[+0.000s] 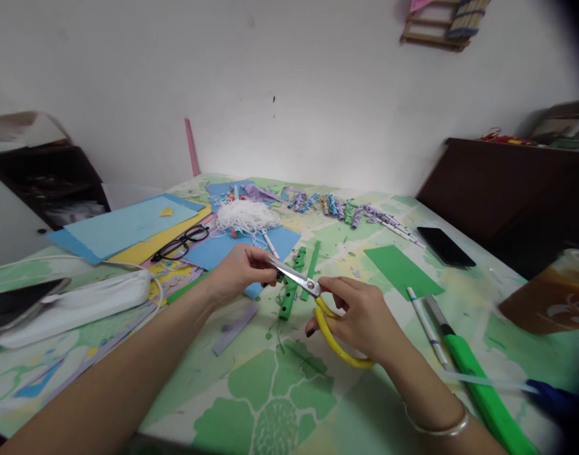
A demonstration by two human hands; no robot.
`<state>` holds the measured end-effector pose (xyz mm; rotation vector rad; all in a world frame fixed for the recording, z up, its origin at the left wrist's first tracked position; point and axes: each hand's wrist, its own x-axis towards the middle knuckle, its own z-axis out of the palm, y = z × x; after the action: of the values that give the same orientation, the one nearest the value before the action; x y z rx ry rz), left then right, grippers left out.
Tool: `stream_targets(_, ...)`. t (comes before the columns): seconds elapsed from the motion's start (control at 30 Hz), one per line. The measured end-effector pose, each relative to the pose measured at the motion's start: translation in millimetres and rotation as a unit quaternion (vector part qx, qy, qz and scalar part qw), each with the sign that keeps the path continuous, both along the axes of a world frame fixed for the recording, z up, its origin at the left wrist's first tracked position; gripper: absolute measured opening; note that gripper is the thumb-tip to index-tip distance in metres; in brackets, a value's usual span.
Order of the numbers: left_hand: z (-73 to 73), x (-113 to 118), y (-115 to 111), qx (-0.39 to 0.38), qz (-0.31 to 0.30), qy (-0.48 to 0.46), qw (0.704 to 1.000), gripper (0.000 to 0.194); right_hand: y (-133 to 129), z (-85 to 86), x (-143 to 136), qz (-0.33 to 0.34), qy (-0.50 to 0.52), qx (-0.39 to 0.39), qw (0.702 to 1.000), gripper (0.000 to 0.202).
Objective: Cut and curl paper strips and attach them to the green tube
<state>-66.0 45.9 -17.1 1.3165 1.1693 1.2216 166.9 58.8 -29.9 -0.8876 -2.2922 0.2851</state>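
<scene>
My right hand (360, 313) grips a pair of scissors (334, 335) by its yellow handles, the blades pointing left and away from me. At the blade tips is my left hand (244, 272), thumb and fingers pinched together; whatever is between them is too small or hidden to make out. Below the blades lies a green paper strip (286, 308) with dark spots or holes, partly covered by the scissors. A narrow green strip (312, 259) rests beside it. Nearer me on the left is a lilac paper strip (235, 328).
White string (246, 216) is heaped behind my left hand, near eyeglasses (180, 243) and blue sheets (128, 221). Curled paper strips (332, 205) line the back. At right are green paper (403, 272), a phone (445, 246), a green-handled cutter (474, 366) and a drink cup (550, 297).
</scene>
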Motion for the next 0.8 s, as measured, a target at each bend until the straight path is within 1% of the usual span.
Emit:
stream_targets(0.13, -3.2, 0, 2, 0.019, 0.038, -0.018, 0.999, 0.007, 0, 4.9, -1, -0.035, 0.045, -0.039, 0.998, 0.032)
stream_targets(0.2, -3.5, 2, 1, 0.004, 0.046, -0.041, 0.998, 0.01, 1, 5.7, -2, -0.053, 0.07, -0.06, 0.994, 0.03)
stream_targets(0.33, -1.6, 10, -4, -0.047, 0.031, -0.141, 0.988, 0.02, 3, 1.5, -4, -0.058, 0.083, -0.075, 0.992, 0.028)
stream_targets(0.43, -1.6, 17, -6, -0.049, 0.047, -0.194, 0.979, 0.024, 2, -2.6, -6, -0.061, 0.086, -0.085, 0.991, 0.027)
stream_targets(0.5, -2.6, 21, -7, -0.037, 0.06, -0.201, 0.977, 0.024, 0, -3.4, -9, -0.067, 0.082, -0.093, 0.99, 0.027)
stream_targets(0.63, -4.3, 28, -10, -0.011, 0.072, -0.2, 0.977, 0.031, -6, -1.2, -12, -0.07, 0.059, -0.088, 0.992, 0.03)
stream_targets(0.8, -6.9, 36, -16, -0.006, 0.099, -0.203, 0.974, 0.017, -12, -0.3, -15, -0.06, 0.051, -0.064, 0.995, 0.034)
